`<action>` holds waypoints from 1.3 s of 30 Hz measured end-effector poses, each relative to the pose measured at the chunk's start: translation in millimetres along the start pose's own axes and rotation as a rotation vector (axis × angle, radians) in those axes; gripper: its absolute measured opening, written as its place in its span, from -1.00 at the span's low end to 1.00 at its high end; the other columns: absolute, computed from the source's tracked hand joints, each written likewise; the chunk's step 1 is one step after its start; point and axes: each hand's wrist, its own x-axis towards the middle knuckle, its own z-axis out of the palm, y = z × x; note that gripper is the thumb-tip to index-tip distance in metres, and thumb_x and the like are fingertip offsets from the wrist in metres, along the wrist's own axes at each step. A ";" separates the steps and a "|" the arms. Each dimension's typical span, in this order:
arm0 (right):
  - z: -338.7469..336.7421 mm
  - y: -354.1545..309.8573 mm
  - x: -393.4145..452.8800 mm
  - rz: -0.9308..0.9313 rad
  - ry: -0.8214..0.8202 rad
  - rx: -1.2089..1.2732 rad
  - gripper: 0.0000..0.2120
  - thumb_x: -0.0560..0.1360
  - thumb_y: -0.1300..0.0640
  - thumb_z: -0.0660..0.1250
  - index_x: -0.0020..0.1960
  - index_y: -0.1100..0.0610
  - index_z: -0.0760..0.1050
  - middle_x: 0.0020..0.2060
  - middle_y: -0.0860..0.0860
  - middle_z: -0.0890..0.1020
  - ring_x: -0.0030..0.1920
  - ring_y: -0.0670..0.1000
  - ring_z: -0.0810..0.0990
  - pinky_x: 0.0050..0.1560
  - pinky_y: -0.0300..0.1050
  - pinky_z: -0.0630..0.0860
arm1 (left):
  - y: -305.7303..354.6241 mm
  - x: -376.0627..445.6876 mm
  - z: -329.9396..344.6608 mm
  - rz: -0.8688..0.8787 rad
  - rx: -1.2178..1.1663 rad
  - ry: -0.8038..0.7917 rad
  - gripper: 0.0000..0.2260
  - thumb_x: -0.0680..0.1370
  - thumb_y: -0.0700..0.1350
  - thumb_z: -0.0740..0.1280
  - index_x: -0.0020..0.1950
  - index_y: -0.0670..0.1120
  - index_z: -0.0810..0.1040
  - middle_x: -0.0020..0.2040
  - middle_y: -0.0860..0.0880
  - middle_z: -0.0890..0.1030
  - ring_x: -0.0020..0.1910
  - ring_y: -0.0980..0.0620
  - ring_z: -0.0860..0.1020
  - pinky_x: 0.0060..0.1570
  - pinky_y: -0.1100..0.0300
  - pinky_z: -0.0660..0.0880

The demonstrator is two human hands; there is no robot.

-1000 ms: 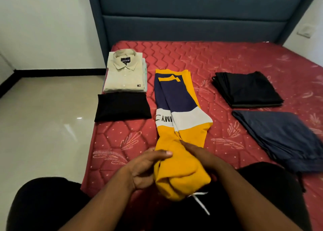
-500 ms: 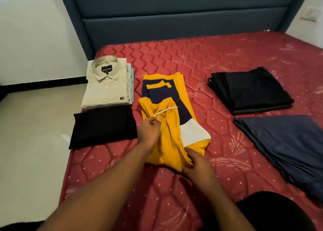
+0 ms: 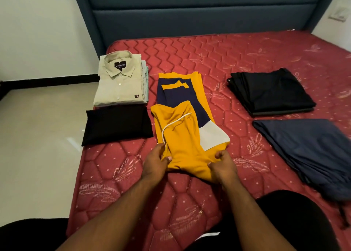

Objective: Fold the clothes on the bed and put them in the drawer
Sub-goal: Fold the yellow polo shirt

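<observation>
Both hands [image 3: 190,165] pinch the yellow hoodie's [image 3: 182,136] near edge on the bed [image 3: 247,51].

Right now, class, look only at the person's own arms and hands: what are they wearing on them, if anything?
Nothing shows on them. Both forearms are bare as far as the picture reaches, with no sleeves in view. The left hand and the right hand have no gloves, and no rings, watch or bracelet can be seen. The fingernails look short and plain.
</observation>
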 end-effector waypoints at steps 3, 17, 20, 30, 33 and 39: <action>-2.4 3.4 -9.9 -0.172 0.034 -0.320 -0.66 0.40 0.30 0.37 0.09 0.07 0.34 0.01 0.10 0.49 0.02 0.18 0.51 -0.01 -0.02 0.45 | -2.6 -10.0 -7.7 0.087 0.109 0.071 -0.45 0.44 -0.01 0.47 0.41 0.02 0.41 0.19 0.01 0.56 0.11 -0.08 0.55 0.11 -0.05 0.52; -28.2 -15.8 -15.4 -0.682 -0.501 -1.219 -0.29 0.55 0.19 0.27 0.58 -0.02 -0.01 0.57 -0.01 -0.02 0.51 0.17 0.14 0.42 0.10 0.27 | 7.0 -9.1 -11.1 0.582 0.990 -0.204 -0.70 0.63 -0.09 0.17 0.37 -0.01 0.41 0.58 -0.09 0.15 0.56 -0.19 0.07 0.47 -0.19 0.02; -42.9 -25.0 -6.4 -0.739 -0.406 -1.170 -0.54 0.49 0.13 0.26 0.38 0.03 0.37 0.34 0.08 0.40 0.27 0.15 0.46 0.17 0.02 0.47 | 14.9 -1.9 -18.6 0.544 0.838 -0.355 -0.75 0.59 -0.23 0.16 0.26 -0.08 0.37 0.32 -0.15 0.46 0.37 -0.20 0.38 0.28 -0.01 0.32; -84.0 -113.0 -26.5 -0.005 -1.069 -0.676 -0.73 0.18 0.23 0.42 -0.13 0.24 0.54 -0.17 0.21 0.57 -0.15 0.19 0.53 -0.23 -0.11 0.48 | 45.0 -44.5 -81.9 0.006 -0.188 -0.947 -0.82 0.37 -0.10 0.39 -0.05 0.03 0.66 -0.07 -0.11 0.55 -0.09 -0.09 0.44 -0.13 0.07 0.36; -93.8 -127.4 -11.5 -0.014 -1.145 -0.569 -0.64 0.08 0.15 0.48 -0.16 0.22 0.53 -0.24 0.17 0.54 -0.26 0.10 0.51 -0.31 -0.15 0.44 | 62.1 -31.2 -101.6 -0.075 -0.200 -0.946 -0.70 0.26 -0.07 0.42 -0.03 -0.09 0.69 -0.11 -0.19 0.55 -0.19 -0.10 0.47 -0.28 0.18 0.36; -91.4 -164.0 69.2 -0.253 -0.780 -0.520 -0.82 0.46 0.28 0.39 -0.01 0.06 0.49 -0.16 0.07 0.53 -0.26 0.01 0.52 -0.38 -0.17 0.48 | 102.1 62.1 -98.9 -0.053 0.033 -0.665 -0.76 0.55 -0.33 0.23 0.07 -0.13 0.64 -0.29 0.01 0.61 -0.39 0.14 0.54 -0.39 0.17 0.52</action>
